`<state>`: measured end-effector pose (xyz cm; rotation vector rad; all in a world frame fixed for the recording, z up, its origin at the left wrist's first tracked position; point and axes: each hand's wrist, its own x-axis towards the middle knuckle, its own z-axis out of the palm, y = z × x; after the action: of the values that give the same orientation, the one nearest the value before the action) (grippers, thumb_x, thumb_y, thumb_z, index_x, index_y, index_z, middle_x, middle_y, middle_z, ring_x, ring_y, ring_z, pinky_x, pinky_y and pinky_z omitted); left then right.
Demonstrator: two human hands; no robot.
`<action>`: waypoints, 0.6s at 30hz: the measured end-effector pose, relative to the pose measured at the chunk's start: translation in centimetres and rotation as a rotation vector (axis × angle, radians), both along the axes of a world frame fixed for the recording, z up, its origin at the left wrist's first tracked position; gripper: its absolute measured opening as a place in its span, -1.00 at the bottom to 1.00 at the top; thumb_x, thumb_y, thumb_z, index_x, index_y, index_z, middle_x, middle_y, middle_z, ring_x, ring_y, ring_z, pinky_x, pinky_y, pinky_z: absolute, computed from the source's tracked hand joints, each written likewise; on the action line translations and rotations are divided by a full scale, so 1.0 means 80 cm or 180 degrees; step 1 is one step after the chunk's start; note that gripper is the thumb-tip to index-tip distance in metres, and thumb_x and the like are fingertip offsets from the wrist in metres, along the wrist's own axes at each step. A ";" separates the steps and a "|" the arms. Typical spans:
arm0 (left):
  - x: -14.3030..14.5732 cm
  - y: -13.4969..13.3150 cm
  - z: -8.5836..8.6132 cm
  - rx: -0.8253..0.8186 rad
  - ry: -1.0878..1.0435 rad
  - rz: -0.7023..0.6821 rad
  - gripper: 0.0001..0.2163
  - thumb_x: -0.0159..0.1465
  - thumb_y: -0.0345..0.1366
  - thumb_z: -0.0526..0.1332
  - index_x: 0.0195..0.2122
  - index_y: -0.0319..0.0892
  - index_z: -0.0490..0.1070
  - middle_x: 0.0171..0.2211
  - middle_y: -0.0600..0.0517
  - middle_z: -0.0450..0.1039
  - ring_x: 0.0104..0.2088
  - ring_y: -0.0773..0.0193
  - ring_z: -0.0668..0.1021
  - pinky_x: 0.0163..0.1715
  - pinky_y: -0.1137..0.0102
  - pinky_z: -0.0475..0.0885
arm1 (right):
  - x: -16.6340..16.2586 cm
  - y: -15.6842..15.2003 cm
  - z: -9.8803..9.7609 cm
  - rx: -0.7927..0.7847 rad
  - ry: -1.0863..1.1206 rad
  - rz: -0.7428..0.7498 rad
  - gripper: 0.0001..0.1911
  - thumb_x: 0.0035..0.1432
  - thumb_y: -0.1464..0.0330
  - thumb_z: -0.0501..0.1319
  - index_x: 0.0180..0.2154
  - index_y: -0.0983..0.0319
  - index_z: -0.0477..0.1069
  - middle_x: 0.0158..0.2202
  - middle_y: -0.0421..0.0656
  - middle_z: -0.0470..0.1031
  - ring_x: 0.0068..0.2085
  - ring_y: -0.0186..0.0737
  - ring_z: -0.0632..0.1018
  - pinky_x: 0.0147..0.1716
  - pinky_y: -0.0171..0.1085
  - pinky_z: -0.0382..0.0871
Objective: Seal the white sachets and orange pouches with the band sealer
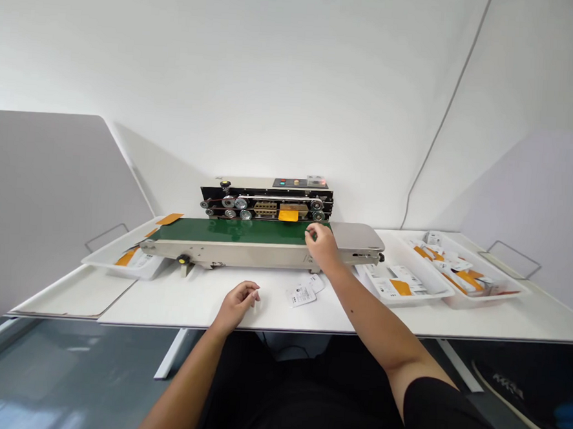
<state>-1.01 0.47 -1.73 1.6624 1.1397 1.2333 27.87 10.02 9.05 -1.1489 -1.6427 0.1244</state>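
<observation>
Right-hand grip (320,241) touches the green conveyor belt (232,232).

It's a small packing workshop: a conveyor band sealer (265,223) stands on the white worktop (203,306), flanked by trays of printed packets (460,301).

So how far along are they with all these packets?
Some packets already sit in the white tray left of the machine. The right hand is at the green belt, an orange packet by the rollers. Left: loose packets on the table and the full tray on the right.
</observation>
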 end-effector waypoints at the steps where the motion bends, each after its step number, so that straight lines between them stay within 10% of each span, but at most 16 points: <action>1: 0.000 0.000 0.000 0.0005 0.0010 0.0005 -0.74 0.31 -0.06 0.26 -0.16 -0.16 0.45 -0.42 0.05 0.53 -0.47 0.28 0.49 -0.39 0.39 0.38 | -0.004 -0.009 -0.005 0.0032 -0.0142 0.0093 -0.86 0.25 0.41 0.15 -0.22 0.18 0.49 -0.29 -0.10 0.53 -0.17 -0.08 0.45 -0.12 -0.19 0.31; 6: 0.000 -0.002 -0.001 0.0022 0.0080 -0.0015 -0.76 0.31 -0.08 0.25 -0.16 -0.16 0.46 -0.42 0.05 0.53 -0.45 0.27 0.51 -0.38 0.40 0.39 | -0.024 -0.071 -0.071 -0.0286 -0.1132 0.1168 -0.78 0.31 0.32 0.16 -0.09 0.17 0.54 -0.13 -0.06 0.58 -0.05 -0.05 0.51 0.02 -0.13 0.33; 11: 0.002 -0.002 0.001 0.0014 0.0162 -0.0086 -0.75 0.31 -0.08 0.25 -0.17 -0.16 0.47 -0.43 0.04 0.53 -0.43 0.24 0.53 -0.36 0.38 0.41 | -0.027 -0.109 -0.148 -0.1338 -0.1663 0.0515 -0.35 0.14 0.14 0.36 0.23 0.16 0.38 0.35 0.10 0.27 0.35 0.29 0.24 0.27 0.19 0.10; 18: 0.008 -0.005 0.006 0.0057 0.0370 -0.0102 -0.78 0.32 -0.10 0.25 -0.19 -0.14 0.48 -0.40 0.04 0.56 -0.37 0.20 0.56 -0.30 0.36 0.43 | -0.049 -0.095 -0.148 -0.1054 -0.1502 0.0953 -0.56 0.13 0.38 0.30 0.08 0.11 0.50 0.15 -0.06 0.52 0.22 0.07 0.43 0.22 0.01 0.30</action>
<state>-0.37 0.08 -1.23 1.7787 1.1700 1.1425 23.97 2.42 -2.79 -1.2319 -2.2748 0.3484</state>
